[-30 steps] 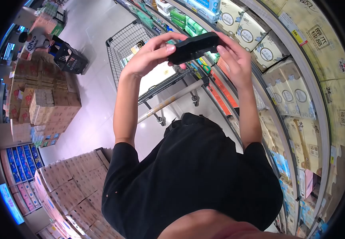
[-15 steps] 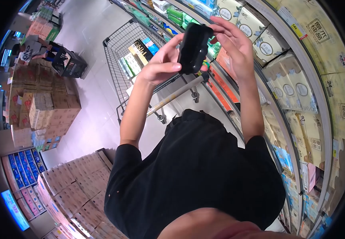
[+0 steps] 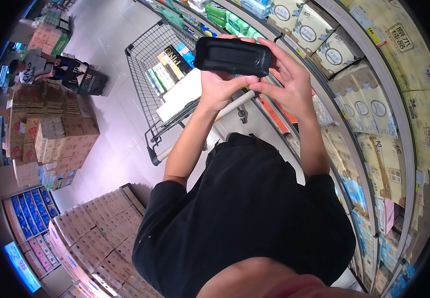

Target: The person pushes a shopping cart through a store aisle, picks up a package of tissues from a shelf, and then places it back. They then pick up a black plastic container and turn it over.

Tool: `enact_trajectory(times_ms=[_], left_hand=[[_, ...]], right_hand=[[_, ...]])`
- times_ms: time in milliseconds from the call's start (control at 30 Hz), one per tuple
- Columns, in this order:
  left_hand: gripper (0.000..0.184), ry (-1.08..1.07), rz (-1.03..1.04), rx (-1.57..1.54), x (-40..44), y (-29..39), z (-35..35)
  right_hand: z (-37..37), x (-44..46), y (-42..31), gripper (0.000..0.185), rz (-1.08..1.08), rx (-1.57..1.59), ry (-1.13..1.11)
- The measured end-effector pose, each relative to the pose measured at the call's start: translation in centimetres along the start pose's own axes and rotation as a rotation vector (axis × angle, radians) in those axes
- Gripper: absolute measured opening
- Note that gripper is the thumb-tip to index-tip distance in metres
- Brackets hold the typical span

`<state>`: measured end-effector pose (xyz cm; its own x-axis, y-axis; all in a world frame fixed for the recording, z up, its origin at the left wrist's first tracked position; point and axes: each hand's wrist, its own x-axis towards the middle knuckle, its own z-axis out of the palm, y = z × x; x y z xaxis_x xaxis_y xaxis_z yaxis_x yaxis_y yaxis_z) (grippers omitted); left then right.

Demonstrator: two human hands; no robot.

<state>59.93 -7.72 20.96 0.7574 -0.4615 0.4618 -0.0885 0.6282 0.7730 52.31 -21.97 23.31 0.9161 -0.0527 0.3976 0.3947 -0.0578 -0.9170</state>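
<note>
Held up in front of me is a black plastic tray (image 3: 232, 57), glossy and rectangular with a recessed face, turned lengthwise across my view. My left hand (image 3: 221, 89) grips it along its lower left side, the thumb pointing right under the near edge. At the tray's right end, my right hand (image 3: 290, 82) has its fingers wrapped over the far edge and corner, thumb below. The two thumb tips nearly meet. Whatever is on the tray's far side is hidden.
Beyond my hands stands a shopping cart (image 3: 150, 64) with several boxes in it. Shelves of tissue packs (image 3: 364, 107) curve along the right. Stacked cartons (image 3: 100, 238) rise at lower left, with more cartons (image 3: 66, 129) farther off. Another person (image 3: 36, 67) is beside a dark basket cart (image 3: 89, 79).
The tray has turned from upright to crosswise. My right hand, earlier open beside it, has closed on its right end. My left hand has shifted right.
</note>
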Motion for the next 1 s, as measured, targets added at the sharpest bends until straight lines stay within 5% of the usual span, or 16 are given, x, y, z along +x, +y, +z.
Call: enact_trajectory(times_ms=[567, 833, 867, 1000], left_hand=[[0.075, 0.014, 0.003, 0.073, -0.6, 0.2, -0.5], [0.088, 0.007, 0.078, -0.032, -0.3, 3.5, 0.2], [0.097, 0.038, 0.084, 0.075, -0.3, 4.4, 0.2], [0.085, 0.037, 0.226, 0.308, 0.2, 7.3, 0.1]], right_hand=[[0.1, -0.1, 0.8, 0.066, -0.046, 0.246, -0.027], [0.0, -0.4, -0.2, 0.068, -0.098, 0.309, 0.067], [-0.3, -0.4, -0.8, 0.067, -0.099, 0.316, 0.074], [-1.0, 0.0, -2.8, 0.071, -0.316, 0.282, 0.033]])
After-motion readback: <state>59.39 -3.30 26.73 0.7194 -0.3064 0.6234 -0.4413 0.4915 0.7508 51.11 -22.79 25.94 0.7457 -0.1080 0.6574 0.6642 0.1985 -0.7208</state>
